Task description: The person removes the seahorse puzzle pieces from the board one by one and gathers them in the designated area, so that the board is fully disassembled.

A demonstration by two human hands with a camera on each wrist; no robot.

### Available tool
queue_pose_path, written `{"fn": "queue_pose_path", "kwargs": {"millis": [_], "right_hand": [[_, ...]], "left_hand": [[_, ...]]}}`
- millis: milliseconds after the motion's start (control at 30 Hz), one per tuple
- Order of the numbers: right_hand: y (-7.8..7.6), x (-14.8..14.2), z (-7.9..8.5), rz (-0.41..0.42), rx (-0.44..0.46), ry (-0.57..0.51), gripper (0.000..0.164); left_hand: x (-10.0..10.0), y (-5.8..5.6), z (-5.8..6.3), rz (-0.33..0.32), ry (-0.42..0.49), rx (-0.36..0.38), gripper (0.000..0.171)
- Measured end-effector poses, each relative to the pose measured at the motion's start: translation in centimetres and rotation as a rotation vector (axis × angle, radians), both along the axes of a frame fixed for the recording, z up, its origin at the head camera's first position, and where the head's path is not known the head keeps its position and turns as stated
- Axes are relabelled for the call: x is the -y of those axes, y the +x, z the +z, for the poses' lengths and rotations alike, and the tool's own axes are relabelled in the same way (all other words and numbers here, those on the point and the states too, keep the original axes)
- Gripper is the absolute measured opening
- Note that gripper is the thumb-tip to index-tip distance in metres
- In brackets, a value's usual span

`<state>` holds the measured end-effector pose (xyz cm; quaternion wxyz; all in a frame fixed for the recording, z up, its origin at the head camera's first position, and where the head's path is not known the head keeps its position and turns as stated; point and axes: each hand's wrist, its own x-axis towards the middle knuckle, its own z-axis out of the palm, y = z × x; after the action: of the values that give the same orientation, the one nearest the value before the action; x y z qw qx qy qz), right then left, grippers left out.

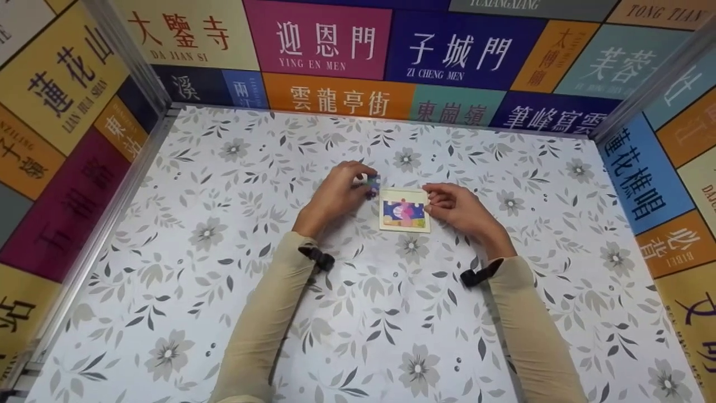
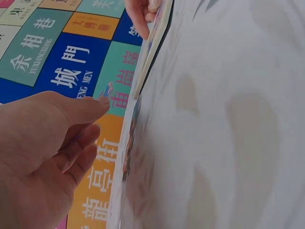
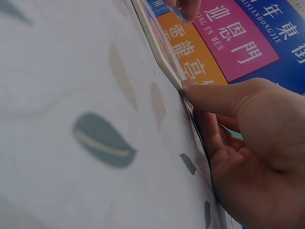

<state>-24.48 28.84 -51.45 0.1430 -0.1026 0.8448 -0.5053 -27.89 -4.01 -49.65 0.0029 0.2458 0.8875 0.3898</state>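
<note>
A small square jigsaw puzzle board [image 1: 405, 228] lies on the tabletop with a cream frame. Its lower part shows a purple, pink and yellow picture; a pale band runs across the top. My left hand [image 1: 338, 193], just left of the board, pinches a small blue-and-pink puzzle piece [image 2: 108, 89] between thumb and fingers. My right hand [image 1: 456, 207] grips the board's right edge, with the thumb [image 3: 205, 95] against its side in the right wrist view. Low on the table beyond the left hand, a thin strip of coloured pieces [image 2: 128, 155] shows edge-on.
A white tablecloth [image 1: 358, 313] with grey flowers and leaves covers the table. Upright panels of coloured blocks with Chinese lettering [image 1: 319, 42] close off the back and both sides. Dark straps with small black cameras [image 1: 319, 257] sit at both wrists.
</note>
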Motion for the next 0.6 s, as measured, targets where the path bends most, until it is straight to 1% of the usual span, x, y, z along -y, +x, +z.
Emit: {"fn": "queue_pose_path", "kwargs": {"millis": [200, 300, 400, 500, 600], "right_hand": [[0.0, 0.1, 0.0, 0.005, -0.004, 0.014, 0.055], [0.0, 0.1, -0.1, 0.007, -0.009, 0.014, 0.056], [0.0, 0.1, -0.1, 0.009, -0.016, 0.016, 0.056], [0.0, 0.1, -0.1, 0.008, -0.027, 0.022, 0.056], [0.0, 0.1, -0.2, 0.009, -0.033, 0.026, 0.056]], "left_hand": [[2.7, 0.0, -0.2, 0.031, 0.028, -0.015, 0.033], [4.0, 0.2, -0.4, 0.056, 0.049, -0.003, 0.033], [5.2, 0.2, -0.7, 0.07, 0.068, 0.008, 0.034], [6.0, -0.1, -1.0, 0.07, 0.067, 0.023, 0.034], [6.6, -0.2, -1.2, 0.061, 0.044, 0.052, 0.033]]}}
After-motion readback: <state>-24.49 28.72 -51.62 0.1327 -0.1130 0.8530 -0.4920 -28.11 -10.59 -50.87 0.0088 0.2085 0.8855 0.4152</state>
